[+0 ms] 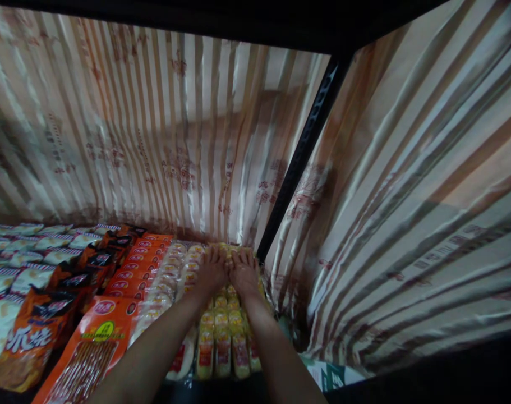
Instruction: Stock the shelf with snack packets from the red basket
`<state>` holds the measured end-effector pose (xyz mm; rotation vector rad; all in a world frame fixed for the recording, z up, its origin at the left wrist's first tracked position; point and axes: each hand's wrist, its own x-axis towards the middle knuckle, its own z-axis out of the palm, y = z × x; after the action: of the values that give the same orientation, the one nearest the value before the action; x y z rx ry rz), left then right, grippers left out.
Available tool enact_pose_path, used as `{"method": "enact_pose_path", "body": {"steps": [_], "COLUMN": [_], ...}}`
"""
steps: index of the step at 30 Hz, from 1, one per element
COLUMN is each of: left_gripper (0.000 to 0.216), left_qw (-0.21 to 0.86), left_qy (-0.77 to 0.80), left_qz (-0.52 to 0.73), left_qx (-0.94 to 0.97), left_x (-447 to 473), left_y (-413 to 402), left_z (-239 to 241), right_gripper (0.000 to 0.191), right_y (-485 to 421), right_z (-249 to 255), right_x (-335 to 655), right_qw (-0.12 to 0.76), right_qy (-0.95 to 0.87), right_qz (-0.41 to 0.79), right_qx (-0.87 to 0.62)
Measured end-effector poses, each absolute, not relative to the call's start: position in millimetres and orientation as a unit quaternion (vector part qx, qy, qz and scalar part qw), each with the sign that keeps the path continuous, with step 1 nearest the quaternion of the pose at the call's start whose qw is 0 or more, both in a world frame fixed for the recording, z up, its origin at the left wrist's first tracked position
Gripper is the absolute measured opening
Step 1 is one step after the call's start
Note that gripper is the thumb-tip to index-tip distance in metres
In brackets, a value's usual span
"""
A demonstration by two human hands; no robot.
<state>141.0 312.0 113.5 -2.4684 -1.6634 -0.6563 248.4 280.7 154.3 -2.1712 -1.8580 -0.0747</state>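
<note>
Both my arms reach to the back of a shelf filled with packaged snacks. My left hand (213, 268) lies palm down on the far packs, its fingers stretched out. Beside it, my right hand (243, 270) rests flat with fingers spread over the same yellow packs. Under and in front of the hands run rows of small yellow wrapped cakes (222, 325) in clear film. To their left are rows of pale wrapped cakes (177, 264), partly covered by my left forearm. Neither hand grips a pack; the spots beneath the palms are hidden.
Orange packs of brown sticks (99, 336) and orange-black snack bags (34, 339) stand to the left, with white packs (32, 278) farther over. Striped plastic sheeting (162, 123) hangs behind and right. A black post (299, 157) rises at the back corner. A green-white package (333, 375) lies low right.
</note>
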Motion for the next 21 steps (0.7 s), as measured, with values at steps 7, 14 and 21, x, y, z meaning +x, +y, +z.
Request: {"method": "enact_pose_path", "body": {"steps": [7, 14, 21], "left_gripper": [0.048, 0.047, 0.045], "left_qw": [0.046, 0.040, 0.027], "left_qy": [-0.532, -0.542, -0.552], "left_qz": [-0.213, -0.238, -0.211], "left_qx": [-0.818, -0.805, -0.806], "left_x": [144, 145, 146], "left_y": [308, 318, 328], "left_z": [109, 121, 124], "right_gripper": [0.045, 0.045, 0.044], "right_y": [277, 288, 297], "right_z": [150, 150, 148], "right_x": [249, 249, 248], "right_qw": [0.148, 0.164, 0.158], "right_qy": [-0.653, -0.645, -0.650], "right_qz": [-0.026, -0.030, -0.027], "right_qx": [-0.743, -0.746, -0.743]}}
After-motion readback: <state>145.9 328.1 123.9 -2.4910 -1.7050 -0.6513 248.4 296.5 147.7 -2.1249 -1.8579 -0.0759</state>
